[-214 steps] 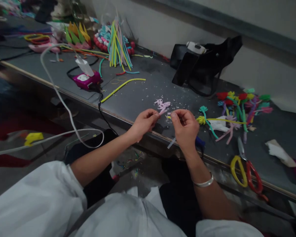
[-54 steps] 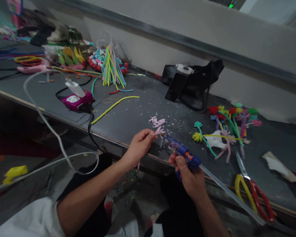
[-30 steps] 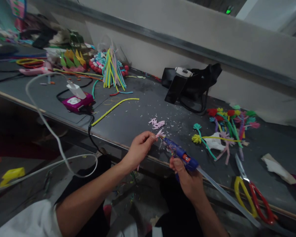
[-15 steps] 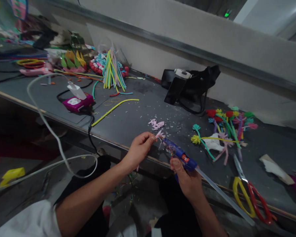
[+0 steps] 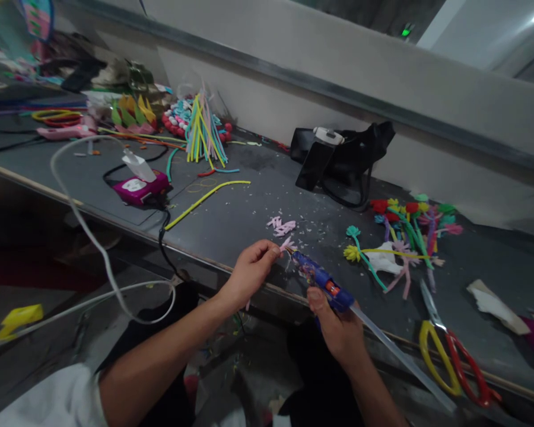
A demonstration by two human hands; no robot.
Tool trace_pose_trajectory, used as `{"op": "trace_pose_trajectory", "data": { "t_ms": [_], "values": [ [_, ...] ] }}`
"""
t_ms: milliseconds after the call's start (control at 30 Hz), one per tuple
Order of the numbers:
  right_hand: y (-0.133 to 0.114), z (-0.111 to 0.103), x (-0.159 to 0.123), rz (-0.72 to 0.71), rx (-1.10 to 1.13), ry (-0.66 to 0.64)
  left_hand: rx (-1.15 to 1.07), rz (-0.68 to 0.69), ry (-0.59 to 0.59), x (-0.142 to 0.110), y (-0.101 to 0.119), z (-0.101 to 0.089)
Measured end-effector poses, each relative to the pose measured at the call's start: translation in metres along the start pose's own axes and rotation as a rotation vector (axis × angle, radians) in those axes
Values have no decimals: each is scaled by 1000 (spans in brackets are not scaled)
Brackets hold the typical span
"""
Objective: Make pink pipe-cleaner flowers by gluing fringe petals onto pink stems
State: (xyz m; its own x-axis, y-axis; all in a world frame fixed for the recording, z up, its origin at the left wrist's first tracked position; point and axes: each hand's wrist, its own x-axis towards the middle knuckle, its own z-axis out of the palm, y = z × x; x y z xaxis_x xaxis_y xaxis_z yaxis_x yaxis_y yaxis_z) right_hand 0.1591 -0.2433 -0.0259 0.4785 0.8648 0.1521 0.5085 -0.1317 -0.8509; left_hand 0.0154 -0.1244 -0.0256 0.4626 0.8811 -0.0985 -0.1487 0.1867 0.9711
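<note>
My right hand (image 5: 336,323) is wrapped round a blue glue gun (image 5: 318,276), with a long clear glue stick (image 5: 396,347) sticking out of its back end. The gun's nozzle points left and touches or nearly touches a small pink fuzzy piece (image 5: 286,244). Between thumb and fingertips, my left hand (image 5: 256,267) pinches that piece above the table's front edge. Just behind it lies a little pile of cut pink pieces (image 5: 282,226), with pale scraps scattered around.
Scissors (image 5: 440,338) with yellow and red handles lie at the right edge, near fuzzy flowers (image 5: 404,231). A black bag (image 5: 351,154) with a phone stands behind. To the left are a yellow stem (image 5: 204,204), a purple power socket (image 5: 142,188) and a looping white cable (image 5: 93,237).
Both hands stay almost in place, the nozzle still at the pink piece. The glue gun has shifted very slightly, and the whole view has tilted a little.
</note>
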Motion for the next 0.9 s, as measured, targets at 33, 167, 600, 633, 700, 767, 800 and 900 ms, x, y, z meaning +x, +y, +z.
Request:
{"op": "trace_pose_trajectory", "data": {
  "t_ms": [33, 167, 600, 633, 700, 767, 800, 900],
  "values": [
    [3, 0, 0, 4, -15, 3, 0, 2, -2, 0, 0, 0],
    [14, -2, -1, 27, -64, -3, -20, -7, -9, 0, 0, 0],
    [7, 3, -4, 22, 76, 124, -59, -21, -1, -1, 0, -1],
    [5, 1, -3, -35, 54, 118, -68, -21, 4, -1, 0, -1],
    [2, -5, 0, -180, -63, 98, -85, -23, 15, 0, 0, 0],
    [2, -13, 8, -310, -268, 140, -101, -34, 32, 0, 0, 0],
    [4, -18, 13, -359, -376, 149, -111, -42, 44, 1, 0, 0],
    [19, -29, 28, -373, -620, 135, -152, -61, 76, 2, 2, 1]
  ]
}}
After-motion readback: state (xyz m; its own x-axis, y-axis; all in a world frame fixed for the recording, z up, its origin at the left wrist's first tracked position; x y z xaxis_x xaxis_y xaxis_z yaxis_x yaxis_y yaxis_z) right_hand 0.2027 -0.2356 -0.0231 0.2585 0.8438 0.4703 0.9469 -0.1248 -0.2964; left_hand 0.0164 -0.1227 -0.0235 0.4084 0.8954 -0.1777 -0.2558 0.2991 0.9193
